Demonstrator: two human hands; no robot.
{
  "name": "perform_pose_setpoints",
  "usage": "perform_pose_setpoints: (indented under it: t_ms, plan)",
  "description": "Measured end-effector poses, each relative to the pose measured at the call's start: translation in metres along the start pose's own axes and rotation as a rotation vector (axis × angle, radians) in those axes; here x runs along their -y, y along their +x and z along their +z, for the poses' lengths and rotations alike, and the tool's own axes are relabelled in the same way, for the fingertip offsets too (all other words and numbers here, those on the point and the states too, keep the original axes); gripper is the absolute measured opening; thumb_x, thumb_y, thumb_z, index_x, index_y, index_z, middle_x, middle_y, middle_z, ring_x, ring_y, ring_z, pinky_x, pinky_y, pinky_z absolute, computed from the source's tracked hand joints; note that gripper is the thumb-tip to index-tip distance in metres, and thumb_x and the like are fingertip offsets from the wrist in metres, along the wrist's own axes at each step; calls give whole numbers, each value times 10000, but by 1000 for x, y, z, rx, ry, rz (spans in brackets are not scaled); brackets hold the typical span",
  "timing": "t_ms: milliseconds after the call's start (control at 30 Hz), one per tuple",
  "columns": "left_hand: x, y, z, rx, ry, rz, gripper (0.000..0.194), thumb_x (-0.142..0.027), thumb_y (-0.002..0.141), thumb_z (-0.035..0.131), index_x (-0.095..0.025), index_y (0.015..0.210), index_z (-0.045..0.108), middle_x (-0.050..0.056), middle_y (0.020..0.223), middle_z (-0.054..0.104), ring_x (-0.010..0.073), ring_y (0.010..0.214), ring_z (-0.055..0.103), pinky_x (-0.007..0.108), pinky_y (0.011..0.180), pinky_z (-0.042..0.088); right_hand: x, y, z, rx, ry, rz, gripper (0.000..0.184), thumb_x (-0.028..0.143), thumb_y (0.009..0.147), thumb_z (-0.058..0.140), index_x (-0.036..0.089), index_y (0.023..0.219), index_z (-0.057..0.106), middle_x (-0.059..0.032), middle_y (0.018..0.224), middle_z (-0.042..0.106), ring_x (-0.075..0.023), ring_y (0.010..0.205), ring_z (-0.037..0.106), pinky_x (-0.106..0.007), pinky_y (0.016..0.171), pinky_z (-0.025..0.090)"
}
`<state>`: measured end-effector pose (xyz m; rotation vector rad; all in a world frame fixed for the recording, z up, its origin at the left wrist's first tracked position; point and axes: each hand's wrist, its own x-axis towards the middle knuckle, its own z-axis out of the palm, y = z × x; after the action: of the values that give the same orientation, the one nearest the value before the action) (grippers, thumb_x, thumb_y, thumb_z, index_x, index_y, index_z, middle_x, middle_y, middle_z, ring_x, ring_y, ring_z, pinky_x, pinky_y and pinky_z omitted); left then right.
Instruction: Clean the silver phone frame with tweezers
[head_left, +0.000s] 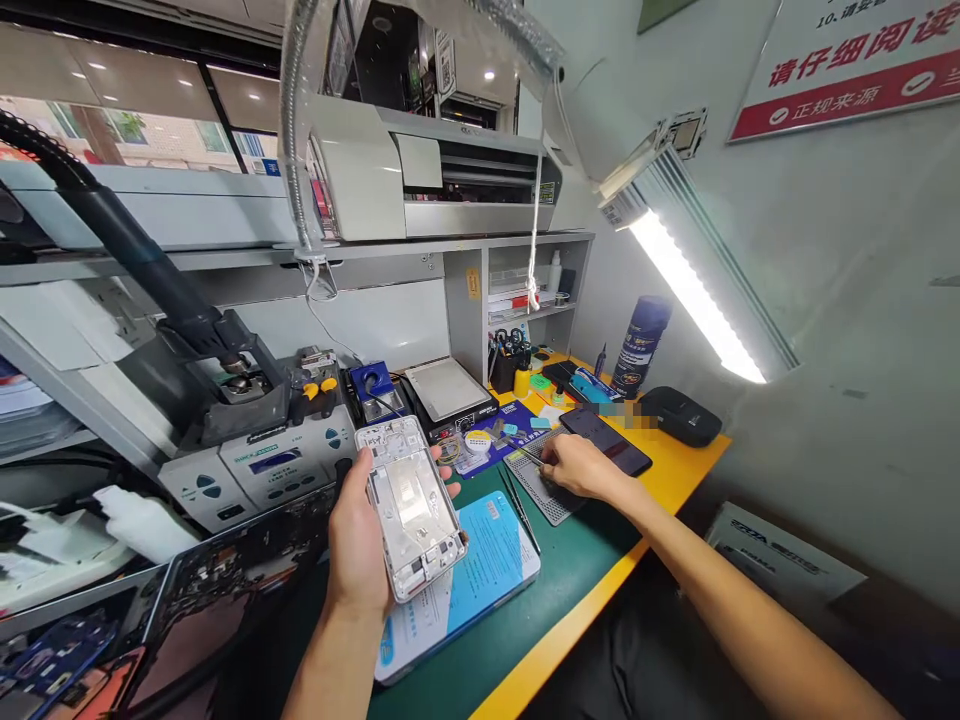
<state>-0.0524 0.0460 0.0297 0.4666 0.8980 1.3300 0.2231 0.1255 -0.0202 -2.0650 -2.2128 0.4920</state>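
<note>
My left hand [360, 540] is closed around a silver phone frame [409, 500], held tilted with its inner side up. Bare metal and small parts show inside the frame. It hangs over a blue and white box [480, 570] on the green mat. My right hand [574, 465] is pinched on a thin pointed tool [531, 453], whose tip points left over a grey perforated pad [551, 500]; fingers hide the rest of it. Dark tweezers [519, 508] lie between the box and the pad. Just beyond my right hand rests a dark phone [607, 440].
A soldering station [270, 470] and a black hose arm [135, 240] stand at left. Behind are a flat heating plate [450, 390] and a pen holder [506, 360]. A spray can [641, 345] and black case [681, 415] sit at right, under a lit lamp [697, 290].
</note>
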Motion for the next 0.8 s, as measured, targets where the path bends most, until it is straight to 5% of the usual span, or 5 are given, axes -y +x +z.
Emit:
perform_pose_setpoints:
  t_ms: [367,800]
  plan:
    - [1,-1,-1,4,-80,46,537,-508,1002,455,-89,1179,740,177,1100,784,276,781,763,396,659,650,-7,6,-13,-91,-159,109,345,384,1016,683,181,1293,649,-104,1321,673,-253,1133,693,-470,959,604]
    - [1,-5,0,60,-44,21,649,-555,988,433,-64,1360,635,216,1040,774,357,752,763,468,524,617,41,86,-27,127,-134,2,369,381,1005,699,165,1300,646,-99,1314,674,-263,1117,699,-464,935,617]
